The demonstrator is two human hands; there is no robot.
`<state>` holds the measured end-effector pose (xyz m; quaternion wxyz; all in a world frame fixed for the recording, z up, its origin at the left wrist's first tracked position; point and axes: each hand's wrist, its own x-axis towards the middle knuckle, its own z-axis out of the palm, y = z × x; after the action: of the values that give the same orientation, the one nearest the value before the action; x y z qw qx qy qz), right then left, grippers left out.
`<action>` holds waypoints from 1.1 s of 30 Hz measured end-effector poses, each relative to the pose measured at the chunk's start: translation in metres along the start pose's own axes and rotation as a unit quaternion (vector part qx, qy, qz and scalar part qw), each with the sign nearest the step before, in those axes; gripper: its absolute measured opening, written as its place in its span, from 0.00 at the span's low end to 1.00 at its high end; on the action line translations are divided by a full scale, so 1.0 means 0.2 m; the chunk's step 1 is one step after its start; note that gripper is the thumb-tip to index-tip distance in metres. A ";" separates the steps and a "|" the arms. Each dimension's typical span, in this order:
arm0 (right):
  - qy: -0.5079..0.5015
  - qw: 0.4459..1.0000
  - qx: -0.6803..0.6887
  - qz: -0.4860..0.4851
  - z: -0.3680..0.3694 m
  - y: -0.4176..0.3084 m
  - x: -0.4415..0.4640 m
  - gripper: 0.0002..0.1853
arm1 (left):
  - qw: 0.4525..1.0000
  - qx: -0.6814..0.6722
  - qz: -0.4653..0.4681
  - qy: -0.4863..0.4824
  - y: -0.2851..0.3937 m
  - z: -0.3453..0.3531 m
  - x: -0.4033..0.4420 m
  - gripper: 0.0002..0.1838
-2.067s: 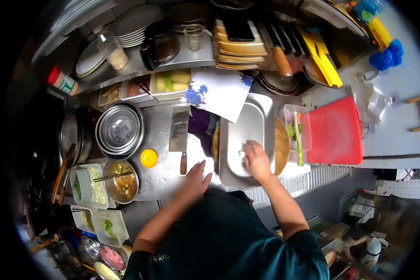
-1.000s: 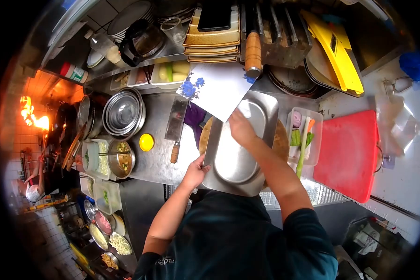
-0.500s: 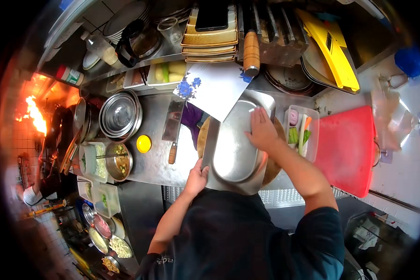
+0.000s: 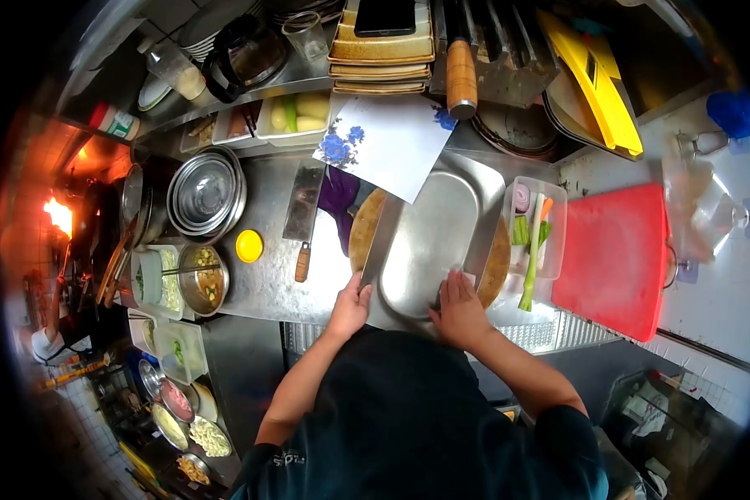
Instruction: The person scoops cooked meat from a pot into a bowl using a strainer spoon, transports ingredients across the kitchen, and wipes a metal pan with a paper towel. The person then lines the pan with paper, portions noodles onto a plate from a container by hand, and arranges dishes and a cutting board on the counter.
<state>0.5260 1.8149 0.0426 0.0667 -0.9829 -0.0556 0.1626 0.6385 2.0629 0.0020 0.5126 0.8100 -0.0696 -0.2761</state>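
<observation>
A deep rectangular stainless steel pan (image 4: 432,242) sits over a round wooden chopping board (image 4: 363,236), its near end close to my body. My left hand (image 4: 349,308) is closed on the pan's left edge near that end. Inside, toward the near right side, my right hand (image 4: 462,313) lies with fingers together against the metal. A small white piece, paper or cloth, shows at its fingertips, mostly hidden. A cleaver (image 4: 303,212) with a wooden handle and a purple cloth (image 4: 338,204) lie to the left. The far end is partly covered by a white flowered sheet (image 4: 385,143).
Vegetables fill a clear container (image 4: 553,254) beside a red cutting board (image 4: 612,260) on the right. Nested steel bowls (image 4: 207,193) and a yellow lid (image 4: 249,246) stand left. A flame (image 4: 58,217) burns far left, near another person's arm. Stacked plates (image 4: 383,50) sit on the shelf.
My right hand has moved from the pan's far part down to its near right side. A green stalk now sticks out of the vegetable container's near end. The flame has shrunk.
</observation>
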 end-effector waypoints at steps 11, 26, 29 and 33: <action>0.060 0.993 -0.053 0.090 -0.03 0.25 0.31 0.40 | 0.988 -0.136 0.004 -0.077 -0.09 -0.02 0.04 0.24; 0.243 0.953 0.155 -0.095 0.00 -0.03 0.78 0.38 | 0.985 -0.094 -0.119 -0.088 0.05 -0.09 0.00 0.23; 0.194 0.951 0.205 -0.125 -0.01 -0.16 0.57 0.37 | 0.974 -0.132 -0.164 -0.082 0.07 -0.09 0.00 0.23; 0.124 0.935 0.240 -0.229 0.03 -0.19 0.33 0.31 | 0.981 -0.126 -0.132 -0.063 0.08 -0.06 -0.01 0.22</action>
<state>0.5826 1.8625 0.0217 0.3422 -0.9106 -0.2302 0.0279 0.6466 2.0661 0.0198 0.5641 0.7219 0.0410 -0.3986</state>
